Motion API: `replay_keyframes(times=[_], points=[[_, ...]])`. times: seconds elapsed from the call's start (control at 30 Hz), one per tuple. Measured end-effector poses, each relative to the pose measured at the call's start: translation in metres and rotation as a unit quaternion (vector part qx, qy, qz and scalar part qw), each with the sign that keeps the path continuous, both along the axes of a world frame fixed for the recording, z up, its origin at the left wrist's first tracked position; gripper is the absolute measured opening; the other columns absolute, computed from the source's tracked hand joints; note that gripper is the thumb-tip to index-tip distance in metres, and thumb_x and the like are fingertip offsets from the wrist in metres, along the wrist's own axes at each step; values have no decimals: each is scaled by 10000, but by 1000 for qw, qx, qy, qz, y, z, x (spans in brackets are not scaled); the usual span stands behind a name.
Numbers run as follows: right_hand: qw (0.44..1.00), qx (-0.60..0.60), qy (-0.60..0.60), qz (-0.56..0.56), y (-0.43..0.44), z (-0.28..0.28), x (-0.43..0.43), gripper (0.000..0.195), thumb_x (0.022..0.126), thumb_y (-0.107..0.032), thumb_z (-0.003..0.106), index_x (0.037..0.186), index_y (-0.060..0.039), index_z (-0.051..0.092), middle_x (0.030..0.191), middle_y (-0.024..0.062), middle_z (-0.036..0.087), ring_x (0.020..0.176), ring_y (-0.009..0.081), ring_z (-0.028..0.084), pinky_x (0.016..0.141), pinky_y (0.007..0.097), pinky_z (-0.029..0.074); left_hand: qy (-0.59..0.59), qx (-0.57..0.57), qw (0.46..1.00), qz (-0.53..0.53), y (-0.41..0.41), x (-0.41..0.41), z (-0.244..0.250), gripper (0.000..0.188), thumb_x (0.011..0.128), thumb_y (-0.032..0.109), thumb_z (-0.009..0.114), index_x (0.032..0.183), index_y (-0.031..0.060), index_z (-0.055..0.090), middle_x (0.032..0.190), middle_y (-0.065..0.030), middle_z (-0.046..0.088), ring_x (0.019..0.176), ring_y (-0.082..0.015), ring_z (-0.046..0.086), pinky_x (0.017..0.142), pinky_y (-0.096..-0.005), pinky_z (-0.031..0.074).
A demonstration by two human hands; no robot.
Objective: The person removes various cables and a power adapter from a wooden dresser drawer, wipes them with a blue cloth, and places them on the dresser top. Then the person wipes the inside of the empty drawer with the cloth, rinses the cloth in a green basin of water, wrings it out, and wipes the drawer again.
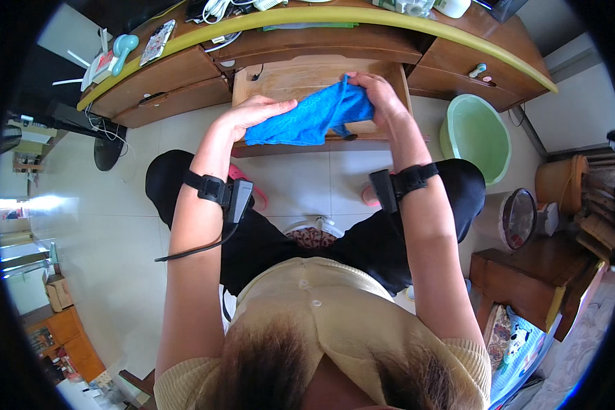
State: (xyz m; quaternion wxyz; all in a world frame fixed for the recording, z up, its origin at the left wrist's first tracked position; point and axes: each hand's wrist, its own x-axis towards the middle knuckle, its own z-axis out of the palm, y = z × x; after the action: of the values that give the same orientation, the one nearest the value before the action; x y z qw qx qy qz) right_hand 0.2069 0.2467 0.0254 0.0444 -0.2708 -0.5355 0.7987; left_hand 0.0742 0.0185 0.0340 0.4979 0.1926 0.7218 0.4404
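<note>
A blue cloth (pixel 307 119) is stretched between my two hands, above a pulled-out wooden drawer (pixel 287 82). My left hand (pixel 253 114) grips the cloth's left side, thumb lying along its top. At the upper right corner, my right hand (pixel 376 95) pinches the fabric, which hangs in folds beneath. The cloth hides part of the drawer's bottom and front edge. A short black cable end (pixel 258 73) shows in the drawer's back left corner.
The drawer belongs to a wooden desk (pixel 318 43) with yellow edging. A green plastic basin (pixel 476 136) and a bin (pixel 510 218) stand on the floor at right. A phone (pixel 158 42), a light-blue handheld device (pixel 124 50) and white cables (pixel 218 9) lie on the desktop.
</note>
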Motion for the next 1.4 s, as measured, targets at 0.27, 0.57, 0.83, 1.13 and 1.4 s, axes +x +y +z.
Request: replay_keyframes(times=[0.27, 0.57, 0.83, 1.13, 1.4], points=[[826, 512, 201, -119, 8, 21, 3, 194, 888, -199, 652, 1035, -76, 682, 851, -1, 600, 756, 84, 549, 678, 234, 469, -214, 195, 951, 108, 7, 4, -16, 369, 892, 315, 628, 1138, 40, 611, 1014, -49, 657, 884, -137, 621, 798, -297, 514], [979, 118, 157, -56, 2, -5, 2, 404, 989, -336, 427, 1281, -79, 537, 1131, 72, 638, 1042, 171, 603, 898, 320, 455, -170, 233, 944, 163, -13, 0, -46, 182, 887, 248, 605, 964, 84, 621, 872, -18, 641, 812, -128, 619, 733, -291, 524], [971, 151, 172, -65, -5, -19, -22, 433, 987, -350, 411, 1284, -54, 519, 1090, 94, 638, 994, 210, 626, 902, 353, 490, -48, 215, 939, 263, -29, 9, -39, 373, 898, 324, 618, 1114, 20, 619, 906, -61, 655, 691, -129, 643, 544, -266, 548], [986, -10, 146, -81, -23, -45, -53, 391, 969, -332, 446, 1223, -60, 569, 1071, 113, 630, 966, 222, 627, 901, 371, 492, -121, 352, 833, 409, -63, 7, -60, 323, 864, 233, 631, 1073, -9, 589, 1097, -116, 606, 1024, -204, 582, 842, -371, 506], [990, -14, 132, -44, -37, -57, -54, 374, 981, -271, 402, 1205, -3, 536, 1069, 123, 634, 987, 239, 611, 913, 388, 468, -181, 337, 816, 432, -61, 5, -75, 256, 840, 257, 700, 969, 51, 620, 948, -69, 631, 869, -180, 601, 784, -322, 496]])
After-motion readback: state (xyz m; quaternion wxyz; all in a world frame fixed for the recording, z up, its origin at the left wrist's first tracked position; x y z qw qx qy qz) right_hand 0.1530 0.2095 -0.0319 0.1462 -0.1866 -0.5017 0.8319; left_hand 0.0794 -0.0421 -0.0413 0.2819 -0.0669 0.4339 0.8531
